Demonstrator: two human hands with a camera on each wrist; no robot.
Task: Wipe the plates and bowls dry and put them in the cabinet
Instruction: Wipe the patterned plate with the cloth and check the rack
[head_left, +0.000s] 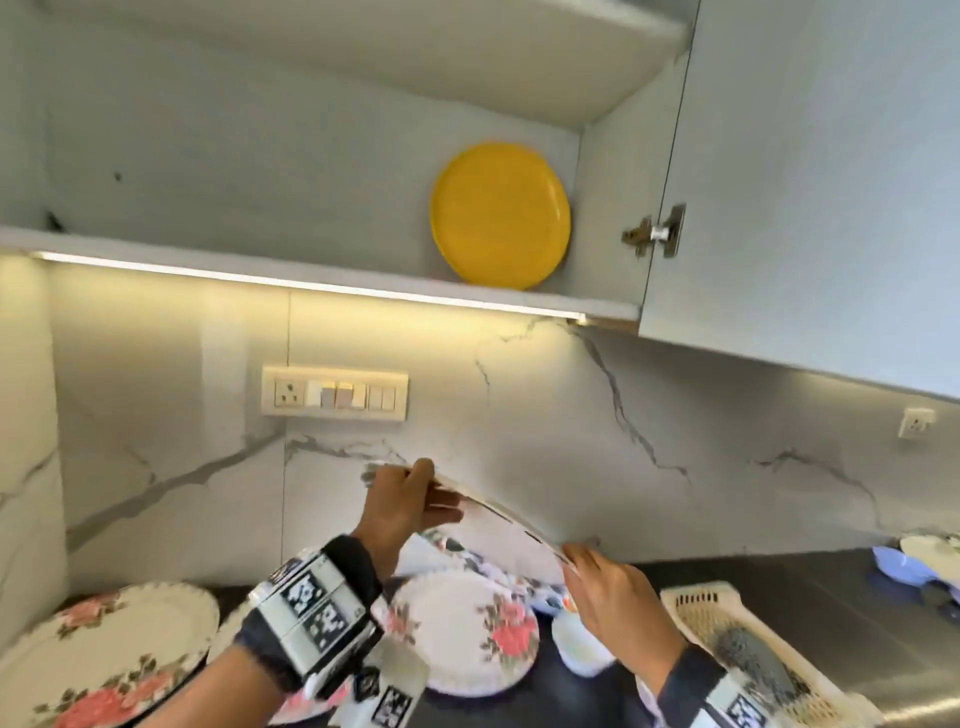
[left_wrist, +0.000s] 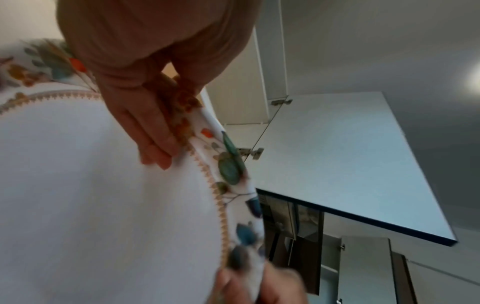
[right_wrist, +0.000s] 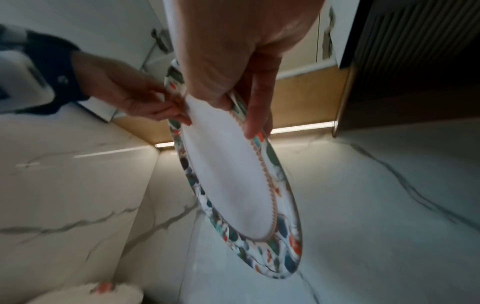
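Note:
A white plate (head_left: 501, 527) with a coloured leaf rim is held tilted in the air above the counter, below the open cabinet. My left hand (head_left: 436, 493) pinches its upper left rim, thumb on one side and fingers on the other. My right hand (head_left: 576, 558) grips the lower right rim. The left wrist view has the left hand (left_wrist: 171, 131) on the plate (left_wrist: 103, 205). In the right wrist view the right hand (right_wrist: 239, 113) clasps the plate (right_wrist: 228, 185). A yellow plate (head_left: 501, 215) stands on edge on the cabinet shelf (head_left: 311, 273).
Rose-patterned plates (head_left: 460, 629) (head_left: 104, 654) lie on the dark counter below my hands, with a small white bowl (head_left: 579, 649) beside them. A cream plastic basket (head_left: 748, 660) sits to the right, blue bowls (head_left: 901, 569) farther right. The cabinet door (head_left: 810, 182) hangs open at right.

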